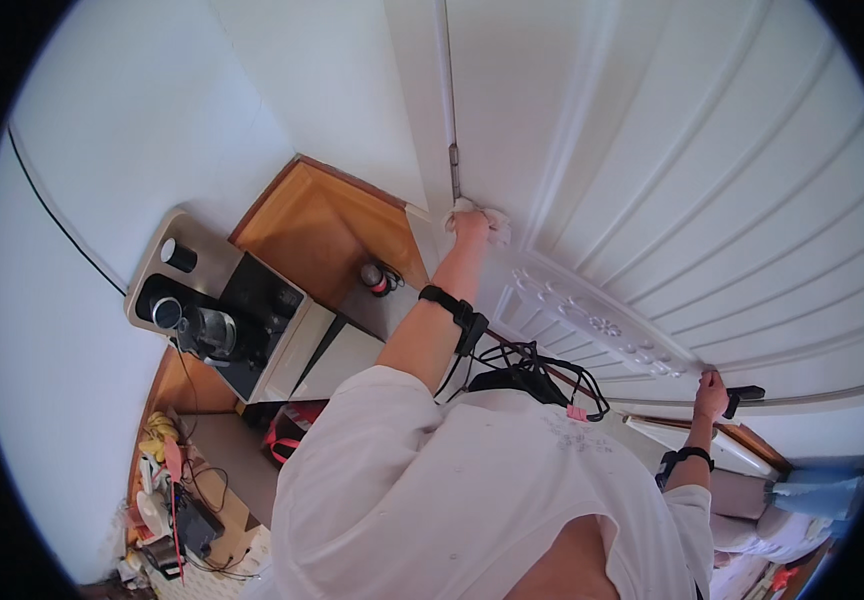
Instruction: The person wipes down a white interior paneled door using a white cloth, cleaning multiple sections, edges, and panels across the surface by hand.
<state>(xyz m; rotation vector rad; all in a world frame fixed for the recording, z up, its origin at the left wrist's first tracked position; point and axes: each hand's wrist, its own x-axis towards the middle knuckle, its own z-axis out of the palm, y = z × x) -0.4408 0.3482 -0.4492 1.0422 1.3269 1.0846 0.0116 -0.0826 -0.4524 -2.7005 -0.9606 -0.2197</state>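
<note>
A white panelled door (672,217) with raised ribs and moulded flowers spans the upper right. My left hand (471,222) holds a crumpled whitish cloth (503,225) against the door's hinge side, just below a metal hinge (454,169). Farther right, my right hand (711,394) has its fingers curled at the door's opposite edge, beside the dark door handle (745,394); part of its grip is hidden. Black bands with small devices circle both forearms. Black cables (529,364) hang in front of my white shirt (417,495).
To the left stands a drinks dispenser (203,277) with a glass kettle (211,330). A dark bottle (376,279) sits in the corner by the wooden skirting (304,217). Cluttered cables and boxes (199,517) lie at lower left. A sofa (769,529) shows at lower right.
</note>
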